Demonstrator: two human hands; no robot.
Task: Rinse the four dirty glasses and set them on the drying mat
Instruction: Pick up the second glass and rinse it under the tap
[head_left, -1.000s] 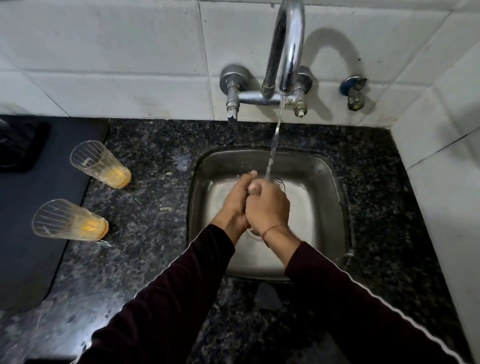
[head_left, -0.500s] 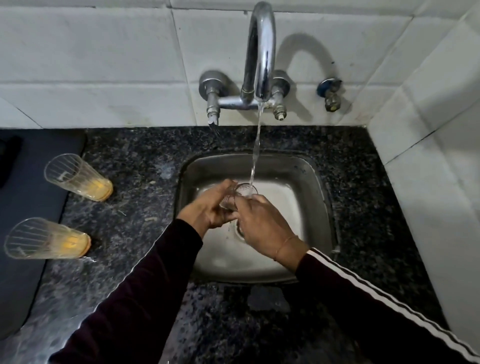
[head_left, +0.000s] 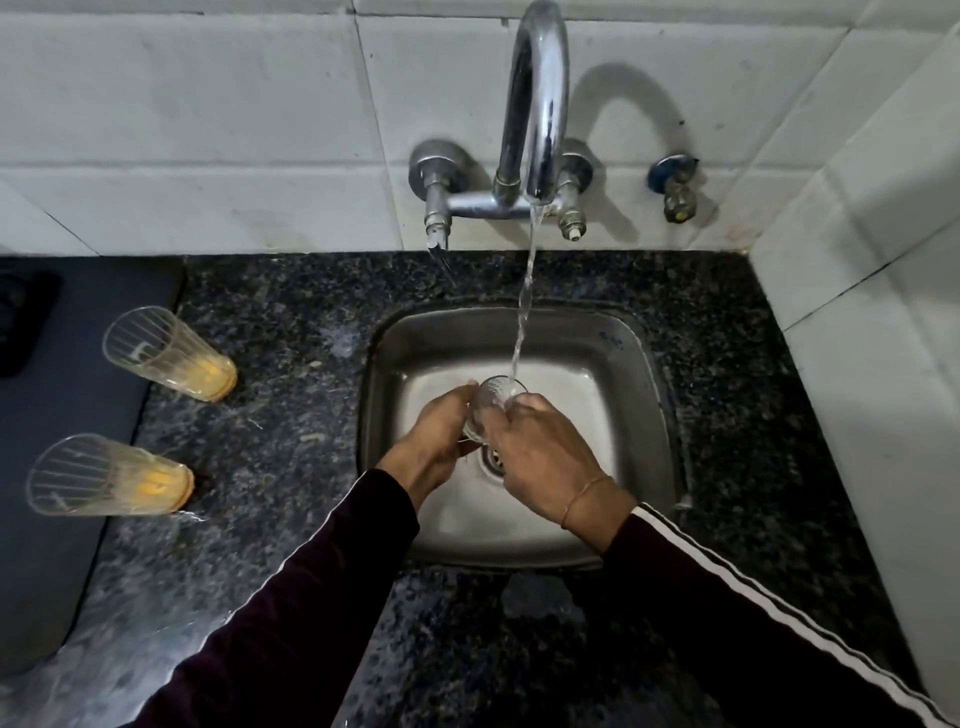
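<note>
Mat (head_left: 47, 415), dark and flat, lies well to the left of the sink (head_left: 644, 374) and covers the left edge of the speckled black counter (head_left: 291, 395). Two ribbed glasses stand on the counter between the mat and the sink, each with orange residue at its base: the far glass (head_left: 166, 356) stands nearer the wall, and the near glass (head_left: 106, 475) stands closer to the person, its rim leaning out over the mat's edge in this wide view. A small wet patch shines on the counter beside the near glass. Over the sink, the left hand (head_left: 434, 434) curls its fingers round the left side of a clear glass (head_left: 491, 405), which is held upright above the sink's drain (head_left: 493, 460). A thin stream of water (head_left: 524, 312) falls from the chrome tap (head_left: 535, 104) on the tiled wall behind the sink and lands in the mouth of the clear glass. The right hand (head_left: 545, 457) grips the same glass from the right, its fingers wrapped round the side and reaching the rim. Both forearms wear dark sleeves, the right one with white stripes. A small valve (head_left: 675, 192) sits on the wall to the right of the tap.
</note>
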